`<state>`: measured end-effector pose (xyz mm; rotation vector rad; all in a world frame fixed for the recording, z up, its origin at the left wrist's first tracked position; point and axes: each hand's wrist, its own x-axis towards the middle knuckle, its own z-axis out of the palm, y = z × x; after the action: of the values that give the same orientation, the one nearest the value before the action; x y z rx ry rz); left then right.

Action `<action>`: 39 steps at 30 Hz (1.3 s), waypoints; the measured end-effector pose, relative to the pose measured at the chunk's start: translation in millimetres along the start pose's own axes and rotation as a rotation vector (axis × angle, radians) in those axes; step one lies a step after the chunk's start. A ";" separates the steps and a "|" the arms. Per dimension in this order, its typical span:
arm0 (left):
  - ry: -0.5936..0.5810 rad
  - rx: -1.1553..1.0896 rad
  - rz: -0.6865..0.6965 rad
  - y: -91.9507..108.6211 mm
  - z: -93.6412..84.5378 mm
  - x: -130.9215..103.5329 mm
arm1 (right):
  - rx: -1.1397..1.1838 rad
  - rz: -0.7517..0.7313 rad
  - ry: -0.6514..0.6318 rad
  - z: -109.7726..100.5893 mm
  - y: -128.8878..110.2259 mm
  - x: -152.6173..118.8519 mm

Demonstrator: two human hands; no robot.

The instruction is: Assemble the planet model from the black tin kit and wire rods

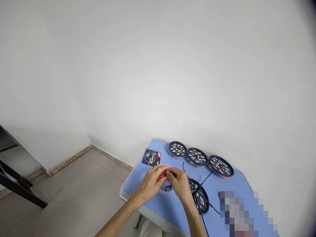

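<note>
My left hand (pixel 150 184) is closed on a small red piece (pixel 159 177), part of which shows between the thumb and fingers. Beside it, the thumb and fingers of my right hand (pixel 180 185) are pinched together at the same spot, and what they grip is mostly hidden. Both hands are above a clear round container (pixel 163 192) on the blue table. A small dark piece (pixel 168 188) with a bit of light blue shows in the container. To the right of my right hand lies a round black-rimmed lid (pixel 202 200) with thin black rods (pixel 206 200) across it.
Along the wall stand three round tins with printed black lids, the left tin (pixel 177 149), the middle tin (pixel 197 156) and the right tin (pixel 221 166). A printed black card (pixel 151 159) lies at the back left of the blue table (pixel 134 179). A pixelated patch covers the front right.
</note>
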<state>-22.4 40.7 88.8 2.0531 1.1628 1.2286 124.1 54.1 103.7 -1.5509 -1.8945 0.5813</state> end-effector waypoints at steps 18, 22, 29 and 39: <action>0.245 -0.563 -0.262 -22.8 0.2 -18.8 | -0.506 -0.022 -0.136 25.6 -11.0 6.6; 0.274 -0.696 -0.300 -20.2 -1.7 -19.9 | -0.524 -0.014 -0.107 20.7 -11.0 4.1; 0.304 -0.700 -0.349 -15.2 -3.3 -21.4 | -0.254 0.038 0.034 -6.7 -8.5 -8.2; 0.301 -0.532 -0.210 9.4 3.4 -17.7 | 0.630 0.097 -0.123 -11.6 -17.7 -20.4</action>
<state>-19.7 20.8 85.8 1.3585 1.0037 1.5709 122.3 29.8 120.2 -1.2074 -1.5088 1.2034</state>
